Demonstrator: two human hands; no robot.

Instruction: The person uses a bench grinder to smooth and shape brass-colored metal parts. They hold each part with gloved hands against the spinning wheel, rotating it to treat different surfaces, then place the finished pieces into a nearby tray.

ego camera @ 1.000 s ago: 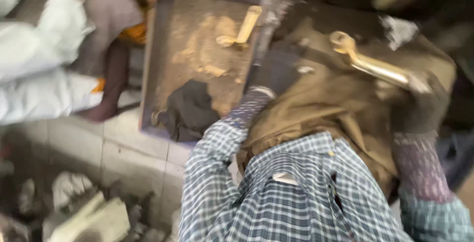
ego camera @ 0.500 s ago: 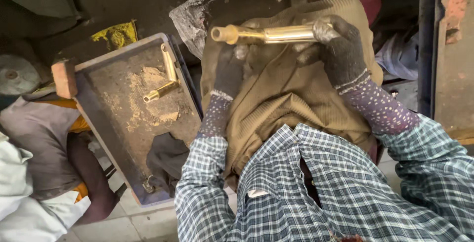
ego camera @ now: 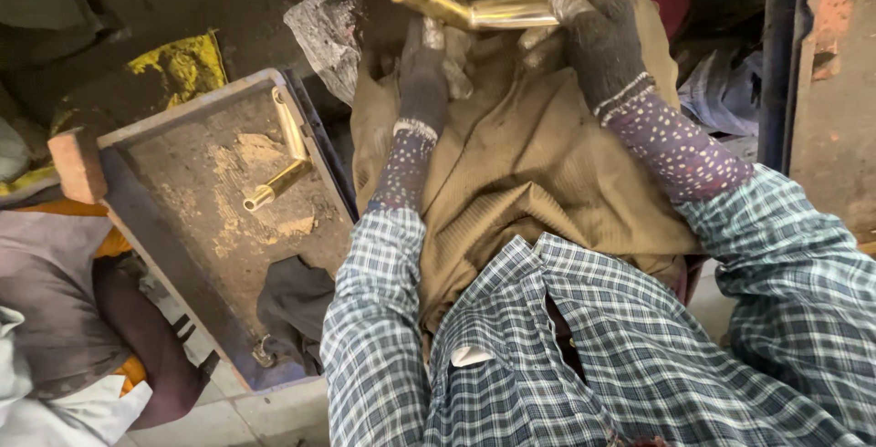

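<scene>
My right hand (ego camera: 598,32), in a dark glove, is shut on one end of a long brass handle (ego camera: 456,5) held near the top of the view. My left hand (ego camera: 427,68), also gloved, rests just below the handle on the olive-brown cloth (ego camera: 529,155) over my lap; whether its fingers touch the brass is hard to tell. A second brass handle (ego camera: 285,157) lies in the dusty metal tray (ego camera: 173,246) to my left.
A dark rag (ego camera: 294,301) lies in the tray's near corner. A brick-like block (ego camera: 75,164) sits at the tray's far left corner. Another person's leg (ego camera: 137,328) is at lower left. A yellow cloth (ego camera: 178,64) and grey plastic (ego camera: 324,32) lie beyond; a rusty metal frame (ego camera: 821,91) stands right.
The view has swung from the tray towards my lap. Both hands have come together, with the brass handle raised higher and farther from me, tilted more steeply than half a second ago.
</scene>
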